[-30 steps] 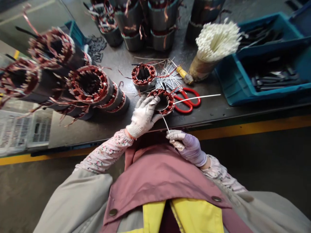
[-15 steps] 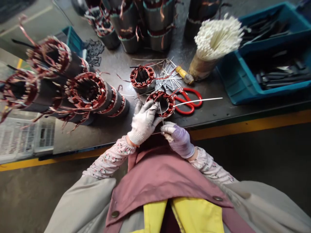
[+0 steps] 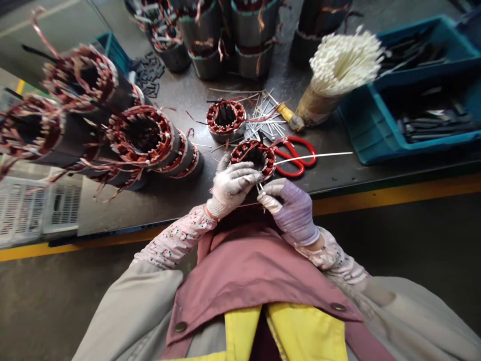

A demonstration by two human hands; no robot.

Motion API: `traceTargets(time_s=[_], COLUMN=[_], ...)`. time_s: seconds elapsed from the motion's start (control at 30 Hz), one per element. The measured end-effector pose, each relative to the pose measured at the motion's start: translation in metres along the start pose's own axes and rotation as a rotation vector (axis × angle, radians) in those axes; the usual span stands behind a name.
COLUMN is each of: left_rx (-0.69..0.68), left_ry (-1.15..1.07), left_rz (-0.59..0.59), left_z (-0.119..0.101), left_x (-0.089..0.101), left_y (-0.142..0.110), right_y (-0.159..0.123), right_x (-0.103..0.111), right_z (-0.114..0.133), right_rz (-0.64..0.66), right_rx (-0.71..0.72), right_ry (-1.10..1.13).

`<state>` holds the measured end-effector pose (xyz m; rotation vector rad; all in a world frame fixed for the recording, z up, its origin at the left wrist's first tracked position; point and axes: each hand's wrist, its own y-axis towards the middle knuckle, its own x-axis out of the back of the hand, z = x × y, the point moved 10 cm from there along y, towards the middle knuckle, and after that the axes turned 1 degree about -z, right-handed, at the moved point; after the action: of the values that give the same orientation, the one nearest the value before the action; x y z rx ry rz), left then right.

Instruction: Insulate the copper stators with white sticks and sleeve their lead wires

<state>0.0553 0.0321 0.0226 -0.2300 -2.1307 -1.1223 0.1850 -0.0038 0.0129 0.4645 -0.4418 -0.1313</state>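
Left hand and right hand, both gloved, at a copper-wound motor stator on a dark workbench.

White knit glove on the left hand, fingers curled in a narrow grip over the stator's near rim; stator on the bench top, open end up, just beside red-handled scissors. Purple glove on the right hand, thumb and forefinger in a narrow pinch on the tip of a white cable tie, its long tail apparently threaded through the windings and out over the scissors. Behind, a second wound stator next to loose cable ties; further right, a bundle of white cable ties in a wrapped holder, beside a blue plastic crate of dark parts. On the left, a stack of wound stators lying on their sides.
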Motion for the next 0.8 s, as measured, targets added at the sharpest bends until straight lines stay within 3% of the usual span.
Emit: traceTargets(time_s=[0.13,0.27,0.43,0.53,0.67,0.73,0.8], left_rx=[-0.025,-0.005,-0.044,-0.047,0.001,0.059,0.117], left_ry=[0.0,0.008,-0.005,-0.006,-0.049,-0.061,-0.066], left_rz=[-0.023,-0.027,-0.064,-0.054,0.014,0.035,0.064], left_z=[0.0,0.002,-0.001,-0.001,0.004,0.009,0.016], left_x=[0.0,-0.002,0.0,0.0,-0.004,-0.005,-0.006], left_y=[-0.002,-0.003,-0.005,-0.005,-0.003,-0.001,0.001], right_y=[0.008,0.004,0.002,0.01,0.018,0.012,-0.001], right_x=[-0.01,-0.012,-0.014,-0.022,-0.023,-0.022,-0.018], right_z=[-0.022,-0.015,-0.023,-0.022,0.0,0.016,0.035], right_rz=[0.022,0.103,0.103,0.109,0.157,0.266,0.397], right_rx=[-0.067,-0.064,-0.125,-0.022,0.184,0.288,0.383], right_ry=[-0.081,-0.068,-0.116,-0.247,-0.591,-0.642,-0.539])
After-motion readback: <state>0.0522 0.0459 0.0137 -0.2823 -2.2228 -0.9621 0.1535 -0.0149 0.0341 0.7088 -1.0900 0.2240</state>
